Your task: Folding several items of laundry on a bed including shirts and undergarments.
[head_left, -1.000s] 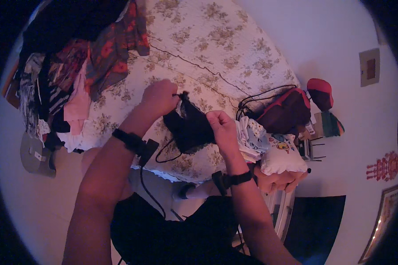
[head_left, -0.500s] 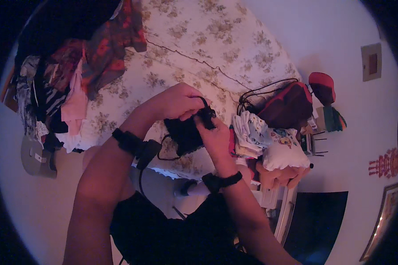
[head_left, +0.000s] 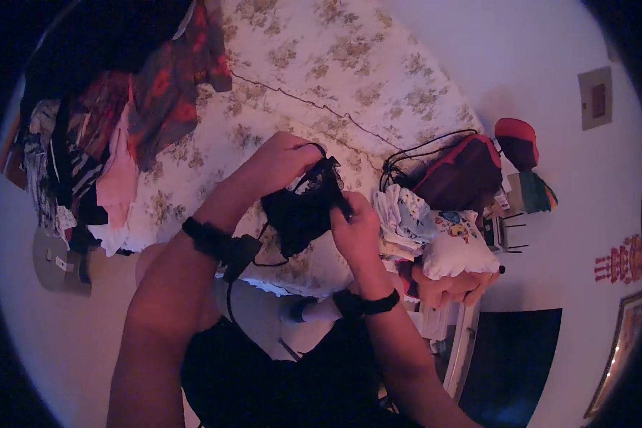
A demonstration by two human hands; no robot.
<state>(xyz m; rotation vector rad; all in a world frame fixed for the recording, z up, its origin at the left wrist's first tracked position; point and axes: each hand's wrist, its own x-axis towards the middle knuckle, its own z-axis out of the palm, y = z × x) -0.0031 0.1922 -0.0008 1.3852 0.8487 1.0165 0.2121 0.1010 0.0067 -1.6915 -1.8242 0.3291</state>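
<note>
Black, with what looks like lace along its upper edge, the garment (head_left: 292, 217) is held in the head view above the near edge of the bed (head_left: 335, 43), between the two hands. Its upper edge, near a thin strap (head_left: 319, 147), is gripped by the left hand (head_left: 287, 164), whose fingers are curled closed. Its right side is pinched by the right hand (head_left: 357, 227), with thumb and fingers brought together. A loose loop (head_left: 267, 264) is left hanging at the lower left.

Half a second ago the hands were nearly met at the upper edge; now the right hand has been drawn down and away, while the left has been kept near the strap. By this the cloth between them is opened out and more of its outline is shown, so it may be judged that the garment is being spread rather than bunched. Whether it is pulled taut cannot be told.

To the right of the right hand, folded clothes (head_left: 404, 214) are stacked just beside a white cushion (head_left: 458, 246), with a dark red bag (head_left: 464, 175) set behind. Well to the left, a clothes pile (head_left: 167, 107) is heaped on the bed.
</note>
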